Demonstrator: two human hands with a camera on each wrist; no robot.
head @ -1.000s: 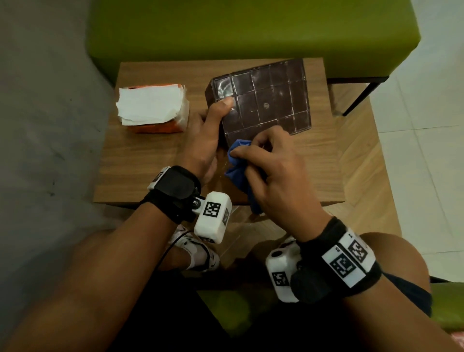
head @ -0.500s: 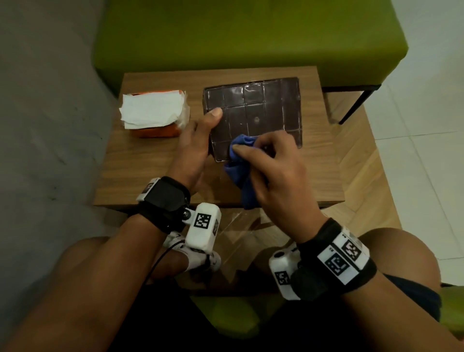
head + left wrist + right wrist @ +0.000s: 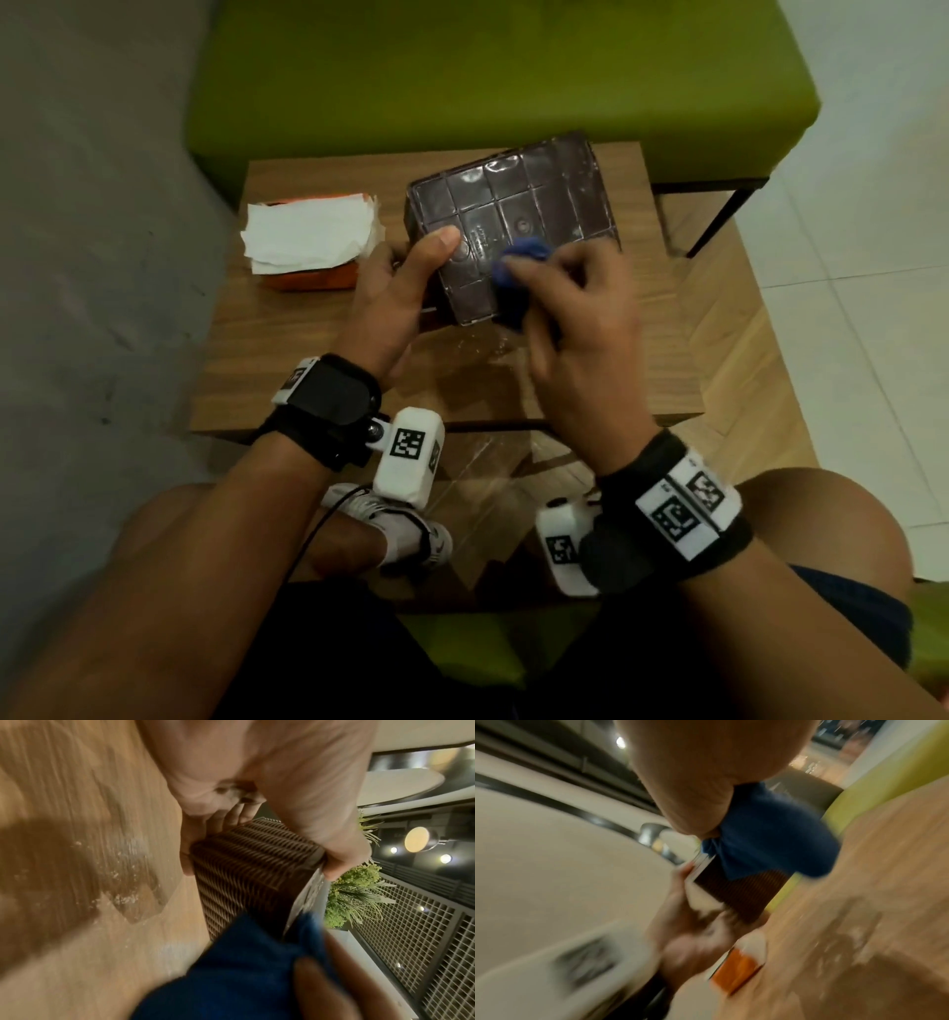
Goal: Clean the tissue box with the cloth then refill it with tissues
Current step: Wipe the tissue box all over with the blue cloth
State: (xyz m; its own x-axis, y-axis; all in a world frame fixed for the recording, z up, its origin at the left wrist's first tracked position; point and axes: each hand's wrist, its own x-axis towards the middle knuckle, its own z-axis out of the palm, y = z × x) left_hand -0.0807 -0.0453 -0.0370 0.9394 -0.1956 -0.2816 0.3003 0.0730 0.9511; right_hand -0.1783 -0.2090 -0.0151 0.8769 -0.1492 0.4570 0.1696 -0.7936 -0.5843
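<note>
While the bunched blue cloth (image 3: 513, 280) is being pinched in the curled fingers of the right hand (image 3: 580, 349) against the brown tissue box (image 3: 518, 216), the tilted box is being gripped by the left hand (image 3: 390, 303) on the wooden table (image 3: 287, 349), beside the orange tissue pack (image 3: 308, 241).

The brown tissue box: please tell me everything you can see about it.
The tissue box is dark brown. Its upturned face is glossy and divided into squares, with a small round mark near the middle; its side is ribbed like woven wicker. It stands tilted on the wooden table, one edge raised. The left hand grips its near-left corner, thumb on the glossy face. The right hand presses a blue cloth against that face. No opening is visible.
</note>
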